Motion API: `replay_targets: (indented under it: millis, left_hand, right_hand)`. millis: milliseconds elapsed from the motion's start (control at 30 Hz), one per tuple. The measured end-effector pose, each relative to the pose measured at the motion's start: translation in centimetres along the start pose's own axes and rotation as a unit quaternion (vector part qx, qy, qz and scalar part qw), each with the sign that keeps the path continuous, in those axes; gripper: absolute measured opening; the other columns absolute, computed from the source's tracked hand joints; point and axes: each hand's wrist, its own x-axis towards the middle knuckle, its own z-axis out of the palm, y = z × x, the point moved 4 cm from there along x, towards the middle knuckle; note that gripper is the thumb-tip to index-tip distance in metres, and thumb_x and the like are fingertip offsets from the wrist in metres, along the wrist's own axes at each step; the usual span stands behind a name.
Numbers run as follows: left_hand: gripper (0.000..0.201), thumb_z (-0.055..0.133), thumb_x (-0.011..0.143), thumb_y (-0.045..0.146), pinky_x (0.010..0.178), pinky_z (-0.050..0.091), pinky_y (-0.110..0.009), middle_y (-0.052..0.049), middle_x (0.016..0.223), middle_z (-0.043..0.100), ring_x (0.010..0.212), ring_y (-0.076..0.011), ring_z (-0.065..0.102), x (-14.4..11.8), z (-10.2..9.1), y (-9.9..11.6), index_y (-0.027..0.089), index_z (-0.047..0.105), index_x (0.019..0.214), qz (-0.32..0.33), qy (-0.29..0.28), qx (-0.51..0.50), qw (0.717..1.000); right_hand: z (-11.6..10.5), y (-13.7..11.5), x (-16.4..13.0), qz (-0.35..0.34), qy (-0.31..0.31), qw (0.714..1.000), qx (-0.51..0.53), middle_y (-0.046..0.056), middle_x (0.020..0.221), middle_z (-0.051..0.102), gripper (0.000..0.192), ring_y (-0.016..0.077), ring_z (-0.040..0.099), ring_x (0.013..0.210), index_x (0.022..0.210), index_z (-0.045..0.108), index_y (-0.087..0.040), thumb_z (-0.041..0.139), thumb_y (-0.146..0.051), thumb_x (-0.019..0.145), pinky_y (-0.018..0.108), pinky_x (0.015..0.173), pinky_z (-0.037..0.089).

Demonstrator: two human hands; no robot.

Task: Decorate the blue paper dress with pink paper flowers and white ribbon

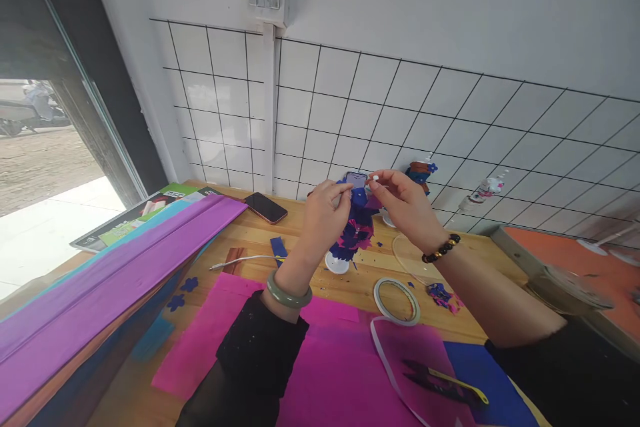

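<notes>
A small stand-up figure dressed in dark blue and pink paper (354,233) stands on a round white base (337,263). My left hand (327,210) is at its upper left, thumb and index finger drawn together beside the blue paper top; what they pinch, if anything, is hidden. On the other side, my right hand (404,207) pinches a tiny white piece (375,178) between thumb and fingertips, close to the figure's top. Behind the figure a phone with a lit screen (357,179) leans near the wall.
Purple paper sheets (150,267) lie left, near a dark phone (266,207). Pink paper (320,360) covers the front, with a tape roll (397,301) and black scissors (443,380) right. Paper scraps (444,297) lie beyond. Another decorated figure (421,173) stands by the tiled wall.
</notes>
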Motion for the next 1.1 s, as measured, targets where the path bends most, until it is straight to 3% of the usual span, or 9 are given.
replay_targets:
  millis: [167,300,400,533,667,767,967,1100]
  left_hand:
    - [0.023,0.048,0.080,0.020,0.077,0.044,-0.027,-0.005,0.089,0.064,0.085,-0.0135,0.058,0.4,-0.8,-1.1,0.019,0.068,0.092,-0.062,0.030,-0.080,0.994]
    - [0.027,0.048,0.078,0.018,0.077,0.046,-0.029,-0.005,0.089,0.066,0.082,-0.0136,0.060,0.6,-0.7,-1.7,0.017,0.067,0.096,-0.140,0.000,-0.201,0.969]
    - [0.027,0.049,0.075,0.016,0.076,0.047,-0.029,-0.005,0.082,0.067,0.079,-0.0134,0.060,0.5,-0.4,-1.7,0.017,0.067,0.095,-0.164,-0.026,-0.245,0.955]
    - [0.031,0.050,0.075,0.015,0.072,0.047,-0.028,-0.003,0.078,0.065,0.079,-0.0137,0.061,0.5,0.1,-1.5,0.018,0.062,0.103,-0.161,-0.047,-0.298,0.940]
    - [0.054,0.050,0.075,0.012,0.074,0.046,-0.028,0.001,0.071,0.062,0.077,-0.0121,0.062,0.4,0.3,-1.1,0.022,0.041,0.128,-0.151,-0.061,-0.336,0.928]
    - [0.064,0.050,0.076,0.011,0.075,0.045,-0.029,0.001,0.071,0.062,0.075,-0.0115,0.062,0.4,0.1,-0.8,0.022,0.029,0.135,-0.147,-0.064,-0.334,0.929]
    - [0.067,0.050,0.076,0.013,0.076,0.045,-0.029,0.000,0.072,0.062,0.074,-0.0119,0.061,0.1,0.2,0.3,0.020,0.023,0.137,-0.150,-0.086,-0.305,0.936]
    - [0.067,0.049,0.077,0.015,0.069,0.044,-0.026,0.001,0.069,0.061,0.069,-0.0107,0.058,-0.2,0.4,1.3,0.021,0.021,0.138,-0.133,-0.116,-0.276,0.945]
  right_hand:
    - [0.1,0.6,0.8,-0.003,-0.006,1.000,0.002,0.004,0.086,0.062,0.027,0.0158,0.057,0.074,0.096,0.058,-0.021,0.052,-0.043,0.080,0.030,0.066,0.048]
    - [-0.1,0.7,1.1,-0.006,-0.004,1.000,-0.009,0.005,0.089,0.063,0.032,0.0169,0.058,0.078,0.099,0.060,-0.019,0.050,-0.044,0.081,0.031,0.068,0.048]
    - [-0.1,0.6,1.0,-0.001,-0.005,1.000,-0.016,0.005,0.088,0.064,0.032,0.0171,0.058,0.078,0.101,0.060,-0.019,0.051,-0.044,0.081,0.031,0.068,0.049]
    - [-0.2,0.5,0.9,0.013,0.000,1.000,-0.019,0.005,0.084,0.065,0.037,0.0177,0.059,0.075,0.107,0.058,-0.019,0.053,-0.044,0.079,0.032,0.066,0.050]
    - [-0.2,0.5,1.0,0.019,-0.002,0.999,-0.027,0.006,0.084,0.065,0.038,0.0182,0.060,0.077,0.109,0.057,-0.019,0.054,-0.043,0.079,0.033,0.066,0.050]
    - [-0.5,0.3,0.8,0.012,0.003,0.999,-0.037,0.007,0.089,0.066,0.037,0.0190,0.060,0.081,0.109,0.058,-0.019,0.052,-0.042,0.080,0.034,0.068,0.050]
    - [-1.6,-2.8,-1.3,-0.092,0.100,0.982,-0.131,0.007,0.099,0.063,0.026,0.0198,0.057,0.086,0.099,0.061,-0.022,0.047,-0.038,0.085,0.034,0.068,0.047]
    - [-1.2,-4.1,-2.4,-0.117,0.037,0.977,-0.177,0.005,0.092,0.064,0.021,0.0186,0.057,0.081,0.094,0.063,-0.022,0.052,-0.035,0.082,0.029,0.061,0.044]
